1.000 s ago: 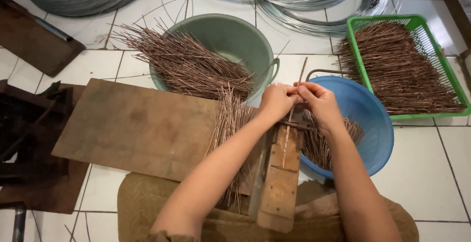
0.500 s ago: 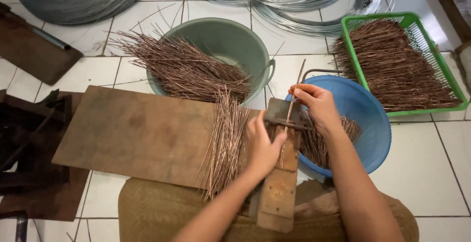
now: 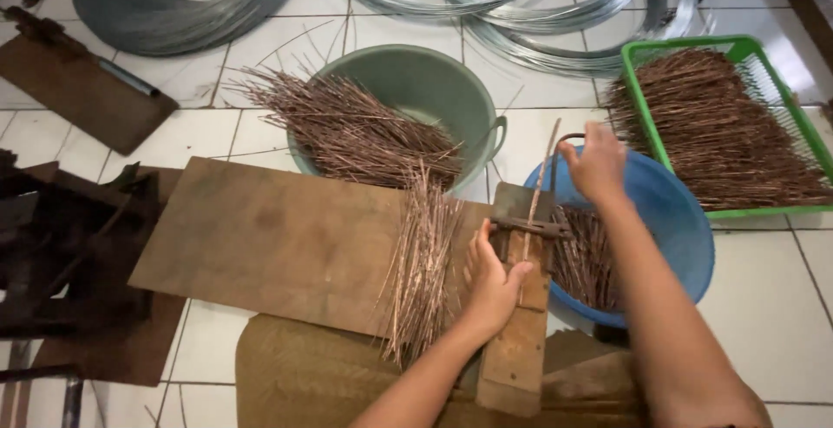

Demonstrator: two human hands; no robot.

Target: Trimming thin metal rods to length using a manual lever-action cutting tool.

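Near the frame's centre, the left hand (image 3: 488, 282) now presses a thin rod (image 3: 536, 192) flat-fingered onto the wooden block (image 3: 519, 324); the right hand (image 3: 595, 163) has lifted, gripping a curved metal lever (image 3: 566, 139) above the blue basin (image 3: 672, 220).

Clearance around the wooden jig block (image 3: 518, 324): tight on both flanks, open over the board.

The left flank is being crowded by the loose rod bundle (image 3: 423, 263), lying just beside the left hand (image 3: 488, 282); the right flank is being closed off by the blue basin (image 3: 664, 220), whose rim is being gripped at the handle by the right hand (image 3: 596, 163). The far side is being blocked by the green tub (image 3: 416, 98) with rods spilling over its rim, and by the green crate (image 3: 737, 51) beyond the basin. Free passage is being left over the bare part of the flat board (image 3: 260, 237) and the white tiles (image 3: 772, 324) at lower right. The wire coils (image 3: 521, 12) are lying well apart, at the top.
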